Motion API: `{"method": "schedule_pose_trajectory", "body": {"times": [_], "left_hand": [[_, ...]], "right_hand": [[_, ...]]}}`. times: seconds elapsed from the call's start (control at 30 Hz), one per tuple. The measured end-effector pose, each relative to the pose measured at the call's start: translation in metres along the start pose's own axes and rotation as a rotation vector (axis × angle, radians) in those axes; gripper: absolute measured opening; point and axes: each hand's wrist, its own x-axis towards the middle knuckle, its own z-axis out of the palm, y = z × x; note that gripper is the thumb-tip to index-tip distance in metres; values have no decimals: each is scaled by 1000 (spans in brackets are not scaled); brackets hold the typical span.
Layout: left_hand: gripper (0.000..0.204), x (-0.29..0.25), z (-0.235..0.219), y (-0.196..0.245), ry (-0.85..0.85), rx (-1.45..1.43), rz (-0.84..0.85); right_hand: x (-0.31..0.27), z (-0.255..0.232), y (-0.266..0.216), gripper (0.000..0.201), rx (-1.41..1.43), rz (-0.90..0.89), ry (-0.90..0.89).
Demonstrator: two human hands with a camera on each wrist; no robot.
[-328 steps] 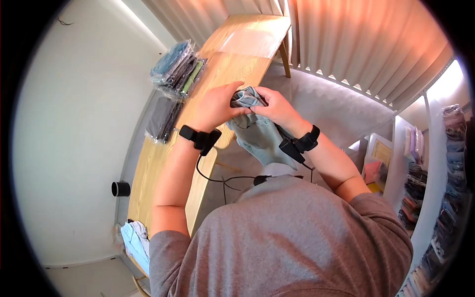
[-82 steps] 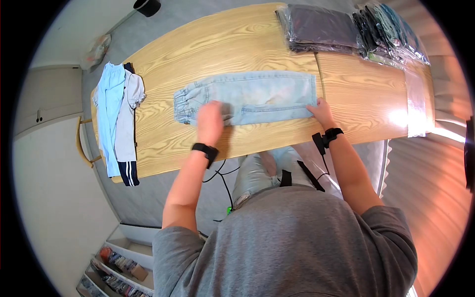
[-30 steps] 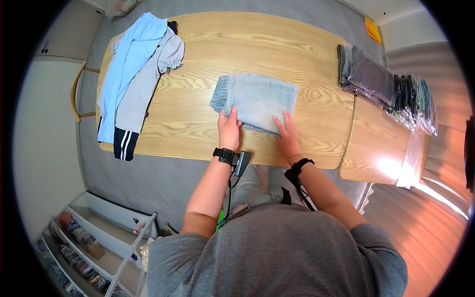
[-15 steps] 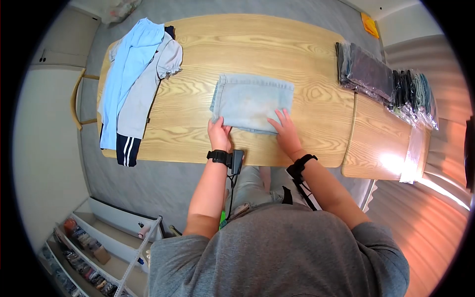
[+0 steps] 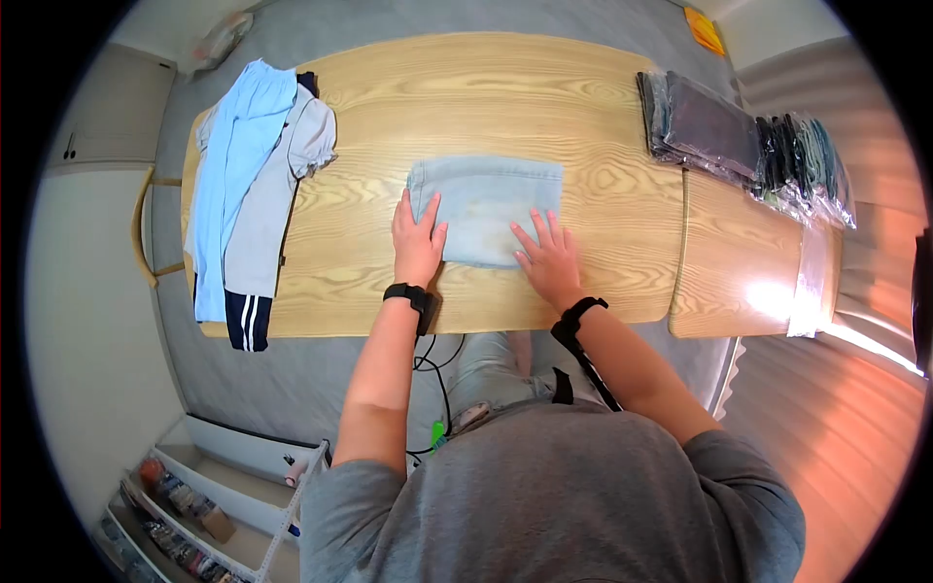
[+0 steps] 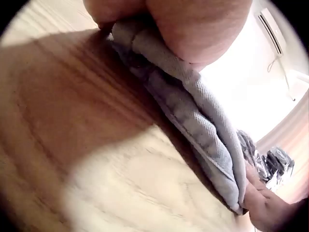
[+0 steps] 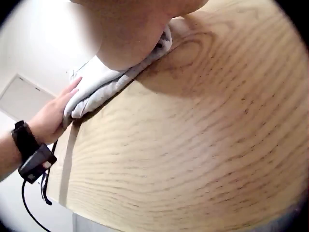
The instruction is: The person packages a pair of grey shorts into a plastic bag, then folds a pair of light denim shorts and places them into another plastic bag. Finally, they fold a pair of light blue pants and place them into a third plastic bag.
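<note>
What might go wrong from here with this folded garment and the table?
The folded denim garment shows gaping layers along one edge, so the fold may loosen. The black cable hanging from the left wrist device might snag on the table. Striped dark cloth overhanging the table edge could slip.

Two bare hands, left hand (image 5: 418, 245) and right hand (image 5: 552, 262); one folded pale-blue denim garment (image 5: 486, 199); two black wrist straps (image 5: 404, 291); two pale wood-grain tabletops (image 5: 466, 107); one curved light-wood chair (image 5: 138, 229); one yellow-orange object (image 5: 705, 31); two white stripes (image 5: 251, 321) on navy cloth (image 5: 235, 325).
</note>
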Motion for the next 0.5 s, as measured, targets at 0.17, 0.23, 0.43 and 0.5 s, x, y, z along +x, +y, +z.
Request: {"method": "schedule_pose_trajectory", "body": {"times": [0.17, 0.23, 0.43, 0.5], "left_hand": [[51, -8, 11, 19, 27, -73, 85], [52, -18, 21, 44, 7, -40, 59], [65, -47, 62, 130, -168, -71, -18], [69, -51, 83, 146, -188, -66, -8]], "right_hand": [[-10, -5, 28, 47, -5, -14, -21], [-18, -20, 47, 47, -92, -2, -35], [-55, -36, 121, 45, -283, 208, -221], [-65, -37, 148, 44, -185, 245, -228]]}}
